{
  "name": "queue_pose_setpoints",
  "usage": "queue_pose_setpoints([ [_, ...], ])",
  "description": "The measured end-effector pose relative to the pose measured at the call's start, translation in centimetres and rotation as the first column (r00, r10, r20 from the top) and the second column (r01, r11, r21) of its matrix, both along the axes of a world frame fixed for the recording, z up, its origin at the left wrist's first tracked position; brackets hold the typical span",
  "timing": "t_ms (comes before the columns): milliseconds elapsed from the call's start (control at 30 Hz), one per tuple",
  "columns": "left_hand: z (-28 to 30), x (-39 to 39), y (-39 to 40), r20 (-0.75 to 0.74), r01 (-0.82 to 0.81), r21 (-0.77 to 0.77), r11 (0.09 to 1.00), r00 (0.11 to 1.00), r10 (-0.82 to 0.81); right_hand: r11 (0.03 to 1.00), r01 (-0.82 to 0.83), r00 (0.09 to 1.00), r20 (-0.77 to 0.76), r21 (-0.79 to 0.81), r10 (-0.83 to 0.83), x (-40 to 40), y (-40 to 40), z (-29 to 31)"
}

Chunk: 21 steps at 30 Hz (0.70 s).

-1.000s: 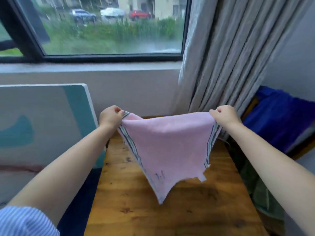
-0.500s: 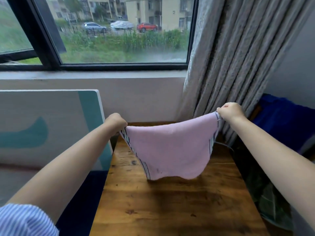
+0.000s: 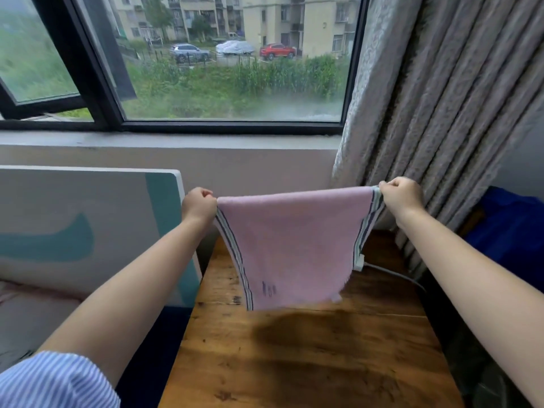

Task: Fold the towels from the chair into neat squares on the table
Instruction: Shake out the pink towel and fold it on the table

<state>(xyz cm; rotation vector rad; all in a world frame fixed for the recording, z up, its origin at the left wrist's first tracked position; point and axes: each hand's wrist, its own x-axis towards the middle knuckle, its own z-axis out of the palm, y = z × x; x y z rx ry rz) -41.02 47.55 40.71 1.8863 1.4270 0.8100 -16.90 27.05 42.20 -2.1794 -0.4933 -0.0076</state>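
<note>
A pink towel (image 3: 294,245) with striped side borders hangs in the air above the far half of the wooden table (image 3: 309,363). My left hand (image 3: 198,203) grips its upper left corner and my right hand (image 3: 401,195) grips its upper right corner. The top edge is pulled nearly straight between them. The lower edge hangs free just above the tabletop, its left corner lowest. A blue cloth (image 3: 512,234) lies on a chair at the far right, partly cut off by the frame's edge.
A white and teal panel (image 3: 88,228) leans close against the table's left side. Grey curtains (image 3: 441,113) hang behind the right hand. A thin cable (image 3: 394,275) runs across the table's far right corner. The window sill and wall stand just beyond the table.
Both hands have risen and moved apart, drawing the towel's top edge taut. The towel hangs longer and flatter than before, and the view has tilted upward.
</note>
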Motion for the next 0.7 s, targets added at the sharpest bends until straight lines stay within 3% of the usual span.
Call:
queue_pose_setpoints([
  [67,0.0,-0.6,0.0,-0.042,0.023,0.051,0.998,0.999,-0.021,0.995,-0.049,0.998,0.024,-0.082,0.052,-0.2,-0.4,0.5],
  [133,-0.8,-1.6,0.0,-0.133,0.081,0.052,0.995,0.988,-0.074,0.949,-0.159,0.987,-0.01,-0.273,0.162,-0.8,-1.2,0.1],
  [267,-5.7,-4.0,-1.4,-0.429,0.197,-0.124,0.973,0.873,-0.232,0.718,-0.377,0.926,-0.257,-0.585,0.276,-3.4,-3.7,-4.6],
  [367,-11.0,-5.6,-4.3,-0.592,0.219,-0.333,0.917,0.709,-0.384,0.453,-0.479,0.875,-0.372,-0.752,0.308,-6.0,-6.0,-9.2],
  [467,-17.0,-7.6,-7.6,-0.63,0.149,-0.526,0.837,0.593,-0.501,0.385,-0.569,0.822,-0.52,-0.727,0.233,-8.1,-8.9,-15.1],
  [567,-21.8,-9.7,-11.4,-0.626,0.126,-0.657,0.744,0.46,-0.63,0.242,-0.655,0.755,-0.628,-0.715,0.189,-10.5,-11.6,-20.5],
  [700,-25.9,-11.6,-14.6,-0.607,0.176,-0.761,0.625,0.149,-0.781,0.028,-0.728,0.68,-0.715,-0.685,0.165,-13.1,-14.7,-25.7],
])
